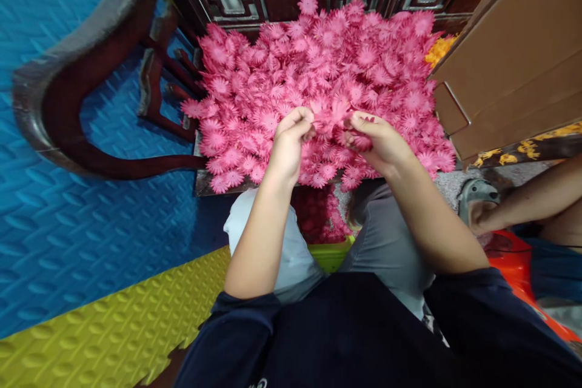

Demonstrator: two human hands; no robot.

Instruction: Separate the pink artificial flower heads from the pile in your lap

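Pinched shut between the fingertips of left hand (288, 145) and right hand (382, 142) — one pink flower head (330, 112), petal face up toward the camera, long axis not discernible. Held just above heap of pink flowers (318, 54); cardboard box (509, 66) right, wooden chair (91, 91) left.

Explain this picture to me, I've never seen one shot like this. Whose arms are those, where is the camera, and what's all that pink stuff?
There is no machine here: the camera sits on a person's head, looking down at their own two bare hands. The left hand and right hand pinch a pink flower between their fingertips. Under them a heap of pink flowers covers a low dark surface. A cardboard box stands to the right, blue foam matting lies to the left. The arm at the right edge belongs to someone else.
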